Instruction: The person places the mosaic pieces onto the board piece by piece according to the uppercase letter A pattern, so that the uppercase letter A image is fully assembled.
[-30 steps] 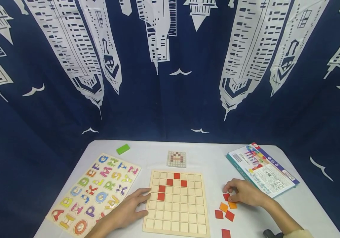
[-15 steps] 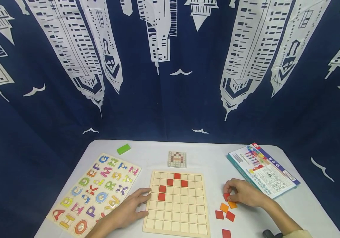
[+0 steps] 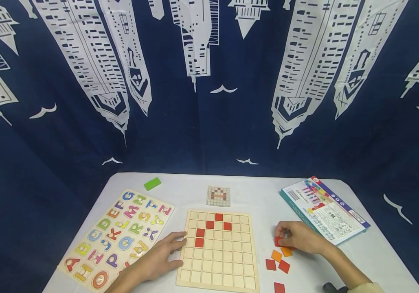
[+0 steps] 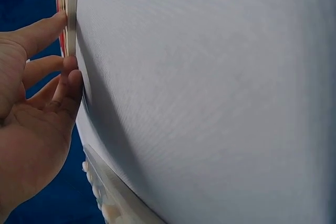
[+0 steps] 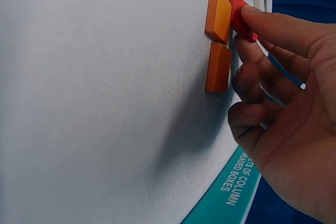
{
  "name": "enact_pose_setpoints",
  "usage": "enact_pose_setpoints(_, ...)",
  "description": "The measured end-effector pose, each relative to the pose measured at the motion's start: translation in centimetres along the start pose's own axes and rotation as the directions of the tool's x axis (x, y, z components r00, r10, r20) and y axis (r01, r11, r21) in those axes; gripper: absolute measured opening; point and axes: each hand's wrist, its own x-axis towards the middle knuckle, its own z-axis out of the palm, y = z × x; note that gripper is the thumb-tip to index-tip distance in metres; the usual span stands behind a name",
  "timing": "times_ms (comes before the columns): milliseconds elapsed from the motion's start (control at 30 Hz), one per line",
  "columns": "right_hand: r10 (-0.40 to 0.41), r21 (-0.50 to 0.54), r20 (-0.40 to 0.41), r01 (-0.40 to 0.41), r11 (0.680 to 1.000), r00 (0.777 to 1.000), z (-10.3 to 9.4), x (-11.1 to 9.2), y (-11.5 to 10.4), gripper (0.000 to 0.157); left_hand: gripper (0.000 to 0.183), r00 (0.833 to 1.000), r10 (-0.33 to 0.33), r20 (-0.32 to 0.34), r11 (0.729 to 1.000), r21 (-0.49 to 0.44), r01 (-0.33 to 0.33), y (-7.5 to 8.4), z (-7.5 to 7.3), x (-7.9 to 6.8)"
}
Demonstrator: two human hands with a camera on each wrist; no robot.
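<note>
My right hand (image 3: 301, 238) pinches a small red square tile (image 5: 238, 15) between thumb and fingers, at the right of the table. Orange tiles (image 5: 218, 67) lie close by the held one in the right wrist view. Below the hand in the head view are another orange tile (image 3: 277, 255) and several red tiles (image 3: 284, 267). My left hand (image 3: 161, 257) rests with its fingertips at the left edge of the wooden grid board (image 3: 218, 287). Red tiles (image 3: 200, 242) fill several of the board's squares near its top.
A small pattern card (image 3: 218, 196) lies behind the board. To the left is an alphabet puzzle board (image 3: 95, 244), with a green block (image 3: 152, 184) beyond it. A boxed set (image 3: 324, 209) sits at back right, close to my right hand. Dark printed cloth (image 3: 202, 134) hangs behind.
My right fingers have drawn in around the red tile and shifted it slightly left, away from the orange tile. The left hand stays at the board's edge.
</note>
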Motion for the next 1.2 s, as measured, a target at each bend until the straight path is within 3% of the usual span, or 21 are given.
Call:
enact_pose_setpoints(567,0.011,0.065,0.027,-0.013,0.998,1.0,0.26,0.31,-0.52,0.009,0.061,1.0,0.02,-0.01,1.0,0.0,-0.02,-0.15,0.22,-0.01)
enact_pose_setpoints(900,-0.04,0.07,0.021,0.038,0.997,0.999,0.12,0.55,-0.42,0.007,0.062,1.0,0.024,-0.008,1.0,-0.002,-0.024,-0.12,0.0,-0.04)
enact_pose_setpoints(1200,-0.028,0.075,0.012,0.027,0.997,1.0,0.28,0.79,-0.69,0.007,0.063,1.0,0.016,-0.001,1.0,-0.009,-0.016,0.0,-0.04,-0.04)
